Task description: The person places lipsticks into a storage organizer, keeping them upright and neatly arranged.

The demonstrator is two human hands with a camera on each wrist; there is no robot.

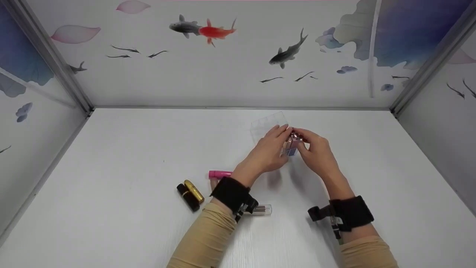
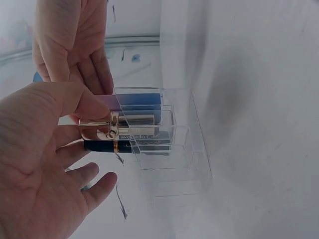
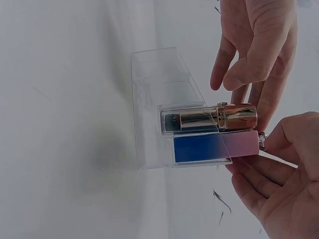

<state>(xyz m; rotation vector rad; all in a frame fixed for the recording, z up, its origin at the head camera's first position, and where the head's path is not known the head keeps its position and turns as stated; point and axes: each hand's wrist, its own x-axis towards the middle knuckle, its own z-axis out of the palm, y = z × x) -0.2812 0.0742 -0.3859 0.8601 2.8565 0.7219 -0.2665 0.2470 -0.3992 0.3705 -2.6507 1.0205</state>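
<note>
Toward the far middle of the white desk (image 1: 111,167), both hands meet over a clear acrylic lipstick organizer (image 3: 164,94) with stepped compartments. Left hand (image 1: 268,150): thumb and forefinger pinch the cap end of a gold-banded lipstick (image 2: 117,127), the remaining fingers spread and relaxed. That lipstick stands on end in a front compartment, long axis vertical to the desk, cap end up and projecting above the rim. Right hand (image 1: 315,150): fingers loosely extended and half open, fingertips at the upper end of a blue-to-pink gradient lipstick (image 3: 214,147) seated in the neighbouring compartment; a firm grasp cannot be confirmed. The gradient lipstick stands parallel to the gold one, touching it side to side, blue end down in the slot, pink end up. Near the left forearm, well apart from the organizer, lie a black and gold lipstick (image 1: 190,195), a pink tube (image 1: 220,174) and a clear-capped tube (image 1: 262,209), all on their sides.
</note>
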